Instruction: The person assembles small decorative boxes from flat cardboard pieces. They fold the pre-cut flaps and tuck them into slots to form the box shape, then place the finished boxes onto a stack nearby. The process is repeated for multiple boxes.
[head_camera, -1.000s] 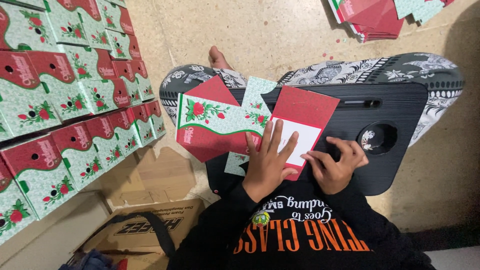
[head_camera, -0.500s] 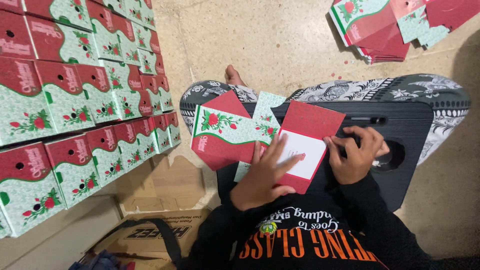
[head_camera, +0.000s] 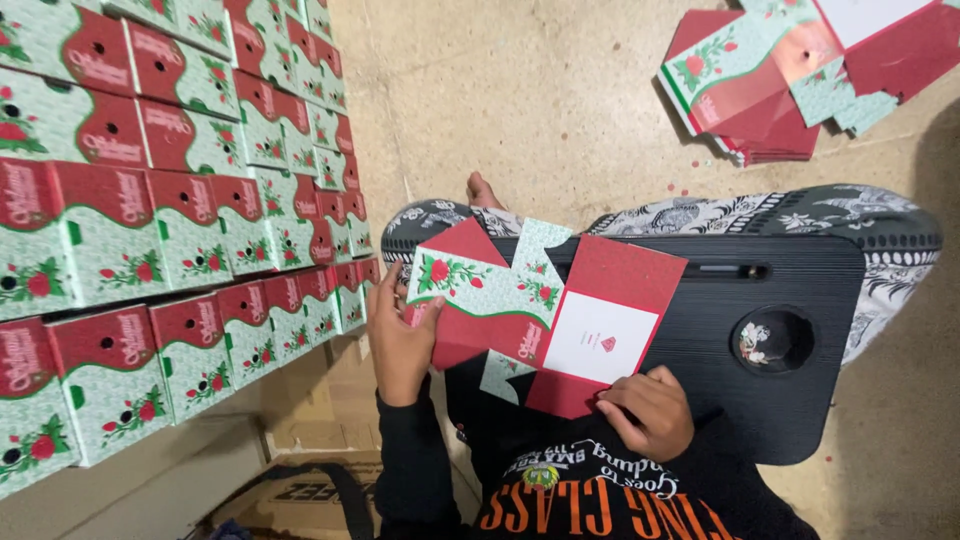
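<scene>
Red and mint-green card, printed with roses, makes up the flat unfolded carton blank that lies across a black lap table resting on the person's legs. The blank's white inner panel faces up towards the right, and its flowered flaps spread to the left, past the table's edge.

The left hand is at the blank's left end, its fingers curled round the edge of the red-and-green flap and gripping it. The right hand sits at the near edge of the blank, just right of the white panel, knuckles up and fingers bent down onto the card and the table; whether it pinches the card or only presses on it cannot be told.

A round hole is cut in the table's right part, well apart from both hands. Left of the person stands a tall stack of finished boxes in the same red and green pattern, row upon row. Far right on the concrete floor lies a loose pile of flat blanks. Brown cardboard cartons lie near left, beside the person's dark sleeve.
</scene>
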